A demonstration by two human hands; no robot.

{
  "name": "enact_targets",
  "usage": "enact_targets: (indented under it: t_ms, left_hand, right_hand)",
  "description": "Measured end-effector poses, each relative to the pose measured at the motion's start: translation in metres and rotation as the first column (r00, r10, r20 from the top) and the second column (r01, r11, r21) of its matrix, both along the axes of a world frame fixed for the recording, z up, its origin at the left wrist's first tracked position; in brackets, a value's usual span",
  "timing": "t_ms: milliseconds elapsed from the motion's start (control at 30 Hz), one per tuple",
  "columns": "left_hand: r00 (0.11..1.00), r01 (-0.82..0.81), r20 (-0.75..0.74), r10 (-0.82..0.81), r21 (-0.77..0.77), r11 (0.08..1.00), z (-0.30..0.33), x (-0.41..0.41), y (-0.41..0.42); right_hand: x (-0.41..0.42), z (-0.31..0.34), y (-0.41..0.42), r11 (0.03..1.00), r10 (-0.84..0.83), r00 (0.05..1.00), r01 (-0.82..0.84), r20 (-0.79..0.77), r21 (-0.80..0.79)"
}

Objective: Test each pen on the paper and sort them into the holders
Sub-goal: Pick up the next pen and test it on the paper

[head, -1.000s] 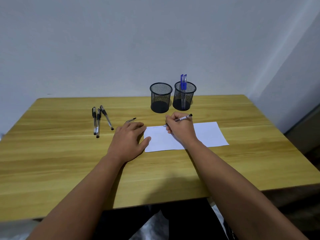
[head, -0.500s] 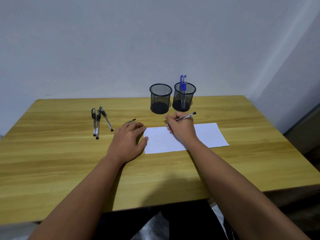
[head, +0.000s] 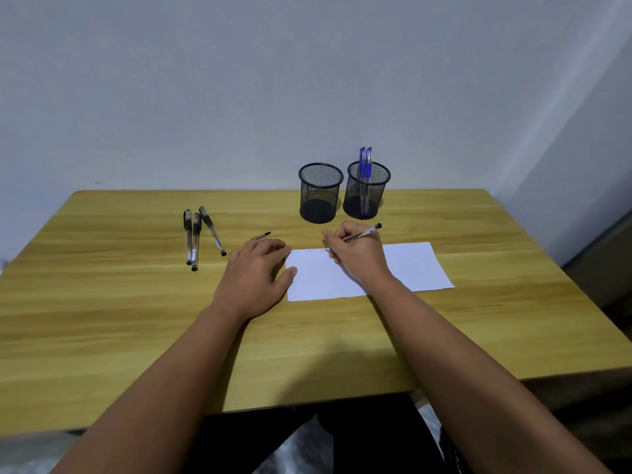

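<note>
pen (head: 361,234) pinched in right hand (head: 359,256), tip on paper (head: 403,268), left hand (head: 254,277) flat, fingers relaxed, thumb on paper edge

1. From my seat the table (head: 102,336) carries everything; the paper (head: 410,268) lies at centre, a little toward 1 o'clock.
2. Two holders stand behind the paper at 12 o'clock, side by side: the left holder (head: 320,193), and the right holder (head: 367,189) with two pens (head: 364,162) upright in it.
3. Three loose pens (head: 195,239) lie together at 10 o'clock, well apart from the paper.
4. My left hand (head: 254,278) rests at the paper's left edge, a cap (head: 260,236) just behind it.
5. My right hand (head: 359,256) sits on the paper, holding a pen (head: 362,234) to the far edge.
</note>
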State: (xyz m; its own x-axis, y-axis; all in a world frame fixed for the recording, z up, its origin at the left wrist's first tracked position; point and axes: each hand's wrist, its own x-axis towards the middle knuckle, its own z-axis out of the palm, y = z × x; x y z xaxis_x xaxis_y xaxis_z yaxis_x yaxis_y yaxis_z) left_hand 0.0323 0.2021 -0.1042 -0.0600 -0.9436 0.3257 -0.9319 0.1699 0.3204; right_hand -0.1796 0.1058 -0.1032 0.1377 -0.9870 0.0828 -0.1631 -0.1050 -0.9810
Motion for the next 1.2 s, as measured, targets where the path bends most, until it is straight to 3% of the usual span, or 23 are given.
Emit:
enact_targets:
  t_ms: [1200]
  left_hand:
    - [1.000,-0.003,0.024,0.003,0.008,1.000,-0.0022,0.0009,-0.0007]
  right_hand:
    - [-0.0002,-0.0038,-0.0025,0.997,-0.075,0.996,0.074,-0.037,-0.037]
